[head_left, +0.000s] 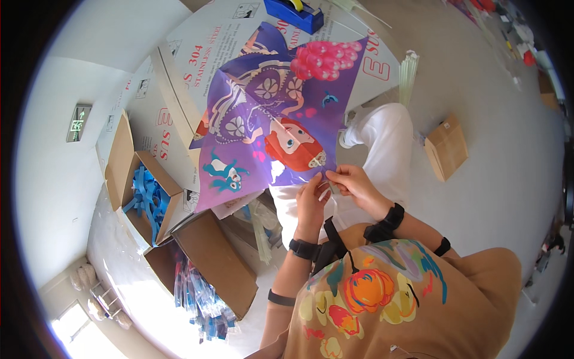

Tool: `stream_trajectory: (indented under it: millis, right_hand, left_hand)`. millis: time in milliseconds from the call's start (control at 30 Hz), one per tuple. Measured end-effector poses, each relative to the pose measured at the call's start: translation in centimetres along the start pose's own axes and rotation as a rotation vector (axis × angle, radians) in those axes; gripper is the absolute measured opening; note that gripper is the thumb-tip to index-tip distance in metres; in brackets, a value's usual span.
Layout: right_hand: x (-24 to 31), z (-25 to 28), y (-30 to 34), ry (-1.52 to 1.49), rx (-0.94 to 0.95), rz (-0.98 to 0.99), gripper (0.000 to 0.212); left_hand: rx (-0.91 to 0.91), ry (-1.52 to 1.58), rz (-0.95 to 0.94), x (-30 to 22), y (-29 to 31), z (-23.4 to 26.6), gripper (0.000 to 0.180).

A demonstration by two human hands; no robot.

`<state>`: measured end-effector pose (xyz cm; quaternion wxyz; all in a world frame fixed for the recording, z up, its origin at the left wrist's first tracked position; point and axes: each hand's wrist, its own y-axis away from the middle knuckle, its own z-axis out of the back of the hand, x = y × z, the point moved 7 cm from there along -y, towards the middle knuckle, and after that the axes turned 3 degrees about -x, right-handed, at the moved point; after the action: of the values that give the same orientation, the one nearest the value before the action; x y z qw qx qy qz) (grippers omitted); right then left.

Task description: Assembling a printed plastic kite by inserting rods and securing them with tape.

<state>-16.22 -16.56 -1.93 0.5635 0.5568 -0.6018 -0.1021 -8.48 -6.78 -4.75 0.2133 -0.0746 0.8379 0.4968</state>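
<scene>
A wide fisheye camera, the left of a side-by-side pair on the person's head, looks steeply down past the brown shirt (pixel 466 299) at 5 o'clock. The left hand (pixel 311 206) and right hand (pixel 354 182) sit near centre, fairly close; the worktop (pixel 227 42) spreads toward 11 o'clock, a bright window (pixel 75 326) far off at 8.

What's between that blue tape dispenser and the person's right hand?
The head view shows a strip of white board, then the purple printed sheet, between tape dispenser and right hand.
</scene>
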Motion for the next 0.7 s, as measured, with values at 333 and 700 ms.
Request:
stream_trajectory:
  millis: [333,700]
  right_hand:
    - [1.3,-0.7,0.6,-0.208,0.139,-0.062,0.017]
    - [4.4,-0.7,4.7,-0.513,0.248,-0.048,0.027]
  left_hand:
    - [0.086,0.357,-0.036,-1.6,1.2,0.4,0.004]
    - [0.132,-0.13,-0.4,-8.5,10.2,0.6,0.006]
